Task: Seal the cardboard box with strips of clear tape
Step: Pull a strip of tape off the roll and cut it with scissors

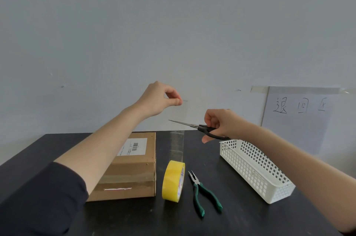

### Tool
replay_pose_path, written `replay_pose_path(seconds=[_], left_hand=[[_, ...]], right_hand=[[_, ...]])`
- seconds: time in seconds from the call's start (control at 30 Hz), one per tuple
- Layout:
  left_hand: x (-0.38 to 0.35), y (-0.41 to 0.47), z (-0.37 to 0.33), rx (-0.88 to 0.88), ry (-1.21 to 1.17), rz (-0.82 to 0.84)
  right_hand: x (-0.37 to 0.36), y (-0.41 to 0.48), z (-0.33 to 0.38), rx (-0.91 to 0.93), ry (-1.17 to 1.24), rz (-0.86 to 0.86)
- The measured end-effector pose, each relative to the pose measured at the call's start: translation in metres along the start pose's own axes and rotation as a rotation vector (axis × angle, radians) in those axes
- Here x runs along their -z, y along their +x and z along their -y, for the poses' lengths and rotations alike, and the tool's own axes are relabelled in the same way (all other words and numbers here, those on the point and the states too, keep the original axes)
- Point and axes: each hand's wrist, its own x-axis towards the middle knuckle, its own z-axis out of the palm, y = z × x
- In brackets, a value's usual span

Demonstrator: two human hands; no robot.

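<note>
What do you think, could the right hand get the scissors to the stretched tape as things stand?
Probably yes: the right hand grips the scissors, blades at the tape strip the left hand pinches taut; nothing stands between.

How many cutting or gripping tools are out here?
2. The scissors are held in the right hand above the table; the green-handled pliers lie on the table between the tape roll and the white basket. The basket's inside is partly hidden.

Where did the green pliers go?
The green pliers lie flat on the black table, a little right of middle in the head view. They sit between the yellow tape roll and the white basket.
</note>
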Motion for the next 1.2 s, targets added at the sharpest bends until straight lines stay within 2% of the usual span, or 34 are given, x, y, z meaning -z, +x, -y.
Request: replay_pose_path(seconds=[0.2,0.4,0.7,1.2], left_hand=[[-0.001,-0.001,0.002,0.004,0.003,-0.008],[0.01,0.002,0.003,0.039,-0.112,-0.15],[0.006,-0.012,0.013,0.074,-0.065,-0.089],[-0.011,-0.044,0.047,0.17,-0.067,-0.004]], right_hand=[[-0.003,0.0,-0.003,-0.013,0.002,-0.014],[-0.011,-0.006,-0.014,-0.051,-0.019,0.022],[-0.042,-0.018,-0.04,-0.153,0.111,-0.053],[-0.136,-0.045,-0.11,-0.317,0.335,-0.079]])
